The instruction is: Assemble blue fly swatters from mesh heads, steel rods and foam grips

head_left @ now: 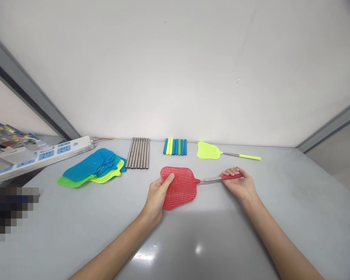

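Note:
A red fly swatter (pixel 180 188) with a perforated head, a metal shaft and a red grip is held level above the table. My left hand (pixel 157 196) pinches the left edge of its head, thumb on top. At the other end my right hand (pixel 239 182) has its fingers closed round the red grip. Behind it lies a yellow fly swatter (pixel 209 151), shaft and grip attached. Several metal rods (pixel 138 153) lie side by side, and to their right is a row of blue, yellow and green grips (pixel 175 147).
Loose blue, green and yellow swatter heads (pixel 89 165) are piled at the left. A white power strip (pixel 51 155) with plugs runs along the table's left side. The grey table (pixel 294 202) meets a white wall (pixel 175 77) at the back. A pixelated patch covers the lower left.

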`<state>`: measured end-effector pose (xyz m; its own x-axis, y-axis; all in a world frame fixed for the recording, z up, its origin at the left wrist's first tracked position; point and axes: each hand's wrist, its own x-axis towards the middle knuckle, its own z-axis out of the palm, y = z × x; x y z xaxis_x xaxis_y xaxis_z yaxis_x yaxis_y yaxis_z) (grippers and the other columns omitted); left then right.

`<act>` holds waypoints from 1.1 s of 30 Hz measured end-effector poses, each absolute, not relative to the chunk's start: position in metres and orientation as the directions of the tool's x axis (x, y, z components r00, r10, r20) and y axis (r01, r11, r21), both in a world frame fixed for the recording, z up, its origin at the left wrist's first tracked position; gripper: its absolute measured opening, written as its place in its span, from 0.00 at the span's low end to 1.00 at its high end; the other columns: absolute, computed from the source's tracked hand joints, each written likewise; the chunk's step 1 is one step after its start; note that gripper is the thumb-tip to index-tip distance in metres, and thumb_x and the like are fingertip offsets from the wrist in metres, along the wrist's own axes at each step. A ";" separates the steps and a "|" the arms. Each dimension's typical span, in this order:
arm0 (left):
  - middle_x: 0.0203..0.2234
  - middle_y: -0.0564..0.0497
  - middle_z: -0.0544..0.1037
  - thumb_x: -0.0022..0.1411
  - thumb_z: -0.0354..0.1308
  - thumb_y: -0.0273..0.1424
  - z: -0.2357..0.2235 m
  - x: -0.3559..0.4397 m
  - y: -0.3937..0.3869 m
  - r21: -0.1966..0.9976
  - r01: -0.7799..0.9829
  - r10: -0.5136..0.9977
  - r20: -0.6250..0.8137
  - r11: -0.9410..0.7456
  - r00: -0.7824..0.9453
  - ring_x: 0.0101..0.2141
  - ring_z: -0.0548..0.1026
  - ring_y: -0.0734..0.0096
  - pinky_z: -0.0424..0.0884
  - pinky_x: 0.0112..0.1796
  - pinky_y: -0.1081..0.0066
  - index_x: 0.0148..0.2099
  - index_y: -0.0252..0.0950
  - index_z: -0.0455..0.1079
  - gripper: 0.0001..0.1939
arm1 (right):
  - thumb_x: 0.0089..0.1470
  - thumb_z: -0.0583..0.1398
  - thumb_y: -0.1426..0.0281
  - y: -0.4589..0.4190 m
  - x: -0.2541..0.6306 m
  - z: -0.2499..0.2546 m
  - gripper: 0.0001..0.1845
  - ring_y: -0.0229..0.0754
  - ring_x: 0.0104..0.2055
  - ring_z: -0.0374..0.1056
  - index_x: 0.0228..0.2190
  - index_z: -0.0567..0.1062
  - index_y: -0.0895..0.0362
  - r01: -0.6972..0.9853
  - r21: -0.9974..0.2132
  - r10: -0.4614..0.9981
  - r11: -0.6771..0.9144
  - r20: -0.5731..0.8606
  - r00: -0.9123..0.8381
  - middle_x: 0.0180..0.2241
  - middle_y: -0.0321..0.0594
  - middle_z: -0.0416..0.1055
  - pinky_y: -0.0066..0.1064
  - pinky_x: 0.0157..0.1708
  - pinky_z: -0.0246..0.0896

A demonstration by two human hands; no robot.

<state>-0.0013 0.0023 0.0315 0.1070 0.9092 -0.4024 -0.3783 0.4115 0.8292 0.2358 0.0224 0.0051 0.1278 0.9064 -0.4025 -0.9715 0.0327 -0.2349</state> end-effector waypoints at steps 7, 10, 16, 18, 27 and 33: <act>0.30 0.42 0.76 0.49 0.57 0.37 0.031 -0.002 0.002 0.834 -0.372 0.912 -0.396 0.407 0.110 0.28 0.75 0.65 0.71 0.29 0.70 0.38 0.29 0.70 0.18 | 0.43 0.48 0.78 0.022 0.235 0.007 0.09 0.30 0.14 0.48 0.19 0.51 0.56 -0.973 -0.228 0.901 0.044 -0.413 0.137 0.15 0.28 0.48 0.26 0.16 0.52; 0.30 0.42 0.76 0.49 0.56 0.38 0.031 -0.002 0.002 0.836 -0.366 0.911 -0.397 0.409 0.111 0.28 0.75 0.65 0.71 0.29 0.69 0.38 0.29 0.70 0.18 | 0.43 0.47 0.78 0.022 0.234 0.007 0.09 0.30 0.14 0.48 0.19 0.51 0.56 -0.973 -0.225 0.898 0.047 -0.417 0.140 0.15 0.28 0.48 0.26 0.16 0.52; 0.31 0.43 0.76 0.49 0.56 0.37 0.031 -0.001 0.002 0.838 -0.363 0.912 -0.393 0.408 0.118 0.28 0.75 0.66 0.70 0.30 0.70 0.38 0.30 0.70 0.17 | 0.42 0.48 0.78 0.021 0.234 0.007 0.08 0.30 0.15 0.48 0.19 0.52 0.56 -0.976 -0.211 0.897 0.050 -0.421 0.137 0.15 0.28 0.48 0.25 0.16 0.52; 0.30 0.43 0.76 0.49 0.56 0.37 0.031 -0.001 0.003 0.839 -0.362 0.913 -0.393 0.406 0.113 0.28 0.75 0.66 0.70 0.29 0.70 0.38 0.30 0.70 0.17 | 0.42 0.48 0.78 0.021 0.234 0.007 0.08 0.30 0.15 0.48 0.19 0.52 0.56 -0.975 -0.216 0.895 0.053 -0.422 0.142 0.15 0.28 0.48 0.25 0.16 0.52; 0.29 0.44 0.77 0.49 0.56 0.38 0.030 -0.002 0.003 0.846 -0.341 0.911 -0.399 0.411 0.106 0.27 0.75 0.66 0.70 0.28 0.71 0.37 0.30 0.70 0.17 | 0.44 0.46 0.78 0.021 0.235 0.006 0.09 0.30 0.14 0.49 0.19 0.50 0.56 -0.950 -0.311 0.909 0.031 -0.386 0.156 0.15 0.28 0.48 0.26 0.16 0.52; 0.29 0.45 0.77 0.48 0.56 0.39 0.029 -0.002 0.002 0.861 -0.326 0.919 -0.381 0.391 0.099 0.26 0.75 0.66 0.70 0.30 0.69 0.39 0.31 0.69 0.19 | 0.45 0.47 0.78 0.020 0.231 0.006 0.10 0.30 0.14 0.50 0.18 0.50 0.56 -0.938 -0.342 0.935 0.048 -0.315 0.162 0.14 0.28 0.47 0.26 0.16 0.53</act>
<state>-0.0017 0.0023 0.0290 0.0987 0.9195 -0.3806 -0.3262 0.3912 0.8606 0.2309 0.0199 0.0058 0.1625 0.9351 -0.3149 -0.9383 0.0478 -0.3424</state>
